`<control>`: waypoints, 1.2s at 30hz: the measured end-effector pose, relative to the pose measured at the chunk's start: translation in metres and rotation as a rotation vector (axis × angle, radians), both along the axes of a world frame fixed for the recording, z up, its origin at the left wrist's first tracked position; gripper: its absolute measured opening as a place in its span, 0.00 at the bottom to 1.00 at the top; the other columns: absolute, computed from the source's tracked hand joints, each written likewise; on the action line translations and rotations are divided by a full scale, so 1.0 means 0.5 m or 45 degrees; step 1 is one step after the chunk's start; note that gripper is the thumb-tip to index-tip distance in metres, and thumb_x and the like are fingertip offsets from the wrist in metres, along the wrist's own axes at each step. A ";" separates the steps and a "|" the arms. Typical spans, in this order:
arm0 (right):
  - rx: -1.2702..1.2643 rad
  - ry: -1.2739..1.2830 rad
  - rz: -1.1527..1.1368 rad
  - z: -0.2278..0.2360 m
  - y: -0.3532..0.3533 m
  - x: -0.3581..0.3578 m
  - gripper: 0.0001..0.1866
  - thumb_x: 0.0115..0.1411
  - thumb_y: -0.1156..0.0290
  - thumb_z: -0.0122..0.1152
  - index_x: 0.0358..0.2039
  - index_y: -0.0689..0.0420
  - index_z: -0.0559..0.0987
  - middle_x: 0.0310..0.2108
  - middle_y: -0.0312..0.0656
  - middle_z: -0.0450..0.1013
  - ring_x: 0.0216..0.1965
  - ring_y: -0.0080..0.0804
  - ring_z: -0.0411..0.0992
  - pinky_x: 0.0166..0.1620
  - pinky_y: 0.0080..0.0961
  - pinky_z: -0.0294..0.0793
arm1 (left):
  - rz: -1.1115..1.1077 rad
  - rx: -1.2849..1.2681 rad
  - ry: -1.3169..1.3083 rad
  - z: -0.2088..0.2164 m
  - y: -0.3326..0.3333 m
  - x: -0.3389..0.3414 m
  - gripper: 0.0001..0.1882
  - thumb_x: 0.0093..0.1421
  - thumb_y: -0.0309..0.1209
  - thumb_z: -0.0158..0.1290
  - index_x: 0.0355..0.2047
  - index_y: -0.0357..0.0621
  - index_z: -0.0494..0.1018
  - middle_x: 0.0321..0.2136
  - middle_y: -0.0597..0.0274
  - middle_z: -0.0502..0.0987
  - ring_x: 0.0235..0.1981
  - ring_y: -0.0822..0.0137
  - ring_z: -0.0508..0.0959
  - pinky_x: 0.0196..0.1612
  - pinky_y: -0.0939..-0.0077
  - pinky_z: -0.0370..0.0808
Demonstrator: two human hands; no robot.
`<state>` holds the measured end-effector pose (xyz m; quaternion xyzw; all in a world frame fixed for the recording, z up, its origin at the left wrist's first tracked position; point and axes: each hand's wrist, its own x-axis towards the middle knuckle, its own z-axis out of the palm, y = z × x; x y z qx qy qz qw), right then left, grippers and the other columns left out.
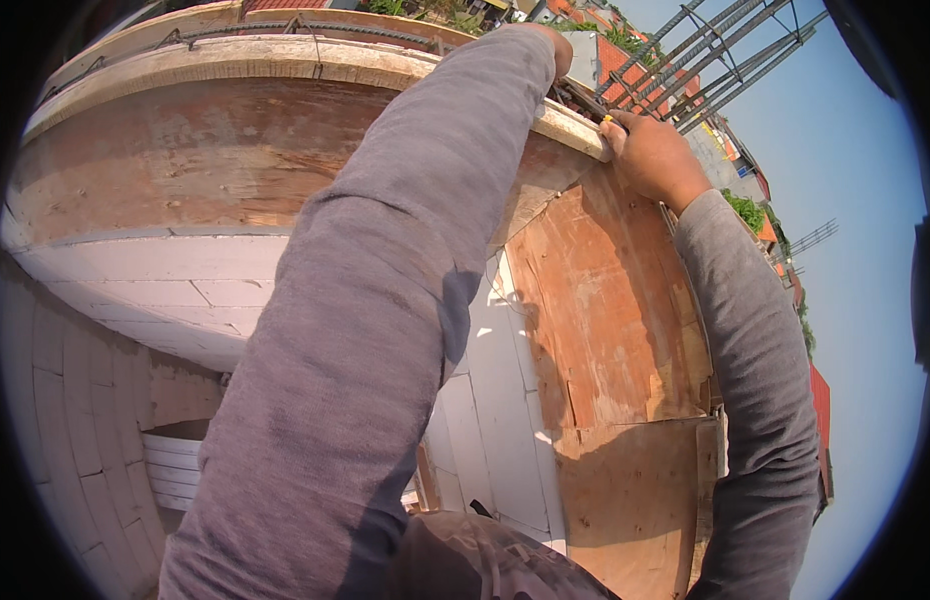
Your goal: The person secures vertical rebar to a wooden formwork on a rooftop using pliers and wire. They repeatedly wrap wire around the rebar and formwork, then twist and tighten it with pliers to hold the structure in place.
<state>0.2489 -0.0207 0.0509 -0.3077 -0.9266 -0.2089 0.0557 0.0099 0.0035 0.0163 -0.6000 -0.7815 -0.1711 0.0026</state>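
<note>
My left arm stretches across to the top of a wooden formwork. My left hand (561, 52) reaches past the formwork's upper edge, and its fingers are hidden behind the wrist and sleeve. At the formwork corner, my right hand (657, 157) is closed, its fingertips against the top board (573, 132). A small dark thing with a yellow end shows at those fingertips, too little of it to name. Just beyond both hands, upright ribbed steel bars (710, 62) tied with thinner hoops rise from the corner. A long rebar (255, 26) runs along the formwork's top.
Stained plywood panels (610, 300) form the formwork's sides. Below them are walls of pale blocks (165, 270), with a drop to a lower level at the left. Red-tiled roofs (570, 12), green trees and more rebar columns stand in the distance. My knee (485, 560) is at the bottom.
</note>
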 end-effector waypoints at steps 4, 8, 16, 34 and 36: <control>0.035 -0.053 -0.056 -0.006 -0.005 0.004 0.25 0.76 0.51 0.46 0.64 0.51 0.77 0.48 0.57 0.81 0.50 0.56 0.80 0.56 0.51 0.78 | 0.030 0.079 -0.063 0.006 -0.032 0.017 0.20 0.68 0.35 0.53 0.55 0.40 0.82 0.55 0.48 0.82 0.56 0.50 0.82 0.58 0.55 0.77; 0.227 0.013 -0.055 -0.033 -0.046 -0.002 0.24 0.75 0.51 0.49 0.63 0.50 0.76 0.43 0.59 0.81 0.45 0.59 0.82 0.48 0.50 0.82 | 0.026 0.112 0.086 -0.001 0.000 -0.026 0.22 0.71 0.42 0.50 0.55 0.40 0.82 0.56 0.48 0.82 0.57 0.50 0.81 0.59 0.55 0.76; 0.411 -0.073 0.041 -0.037 -0.026 0.007 0.23 0.75 0.51 0.50 0.59 0.53 0.75 0.42 0.60 0.80 0.42 0.62 0.82 0.44 0.52 0.83 | -0.046 0.132 0.079 -0.009 0.004 -0.005 0.22 0.72 0.42 0.49 0.55 0.41 0.82 0.56 0.48 0.82 0.56 0.50 0.81 0.60 0.55 0.75; 0.361 0.113 -0.046 -0.056 -0.013 0.013 0.22 0.73 0.51 0.53 0.59 0.50 0.69 0.42 0.61 0.80 0.44 0.63 0.81 0.46 0.57 0.80 | -0.096 0.164 0.060 -0.020 -0.003 0.011 0.21 0.71 0.41 0.50 0.55 0.44 0.82 0.55 0.50 0.82 0.56 0.50 0.81 0.59 0.55 0.76; 0.329 0.131 -0.062 -0.059 -0.014 0.013 0.22 0.73 0.51 0.53 0.60 0.50 0.69 0.42 0.61 0.80 0.43 0.63 0.81 0.45 0.56 0.81 | -0.100 0.174 0.058 -0.015 -0.001 0.011 0.20 0.71 0.41 0.50 0.55 0.45 0.82 0.55 0.50 0.82 0.56 0.50 0.81 0.59 0.55 0.76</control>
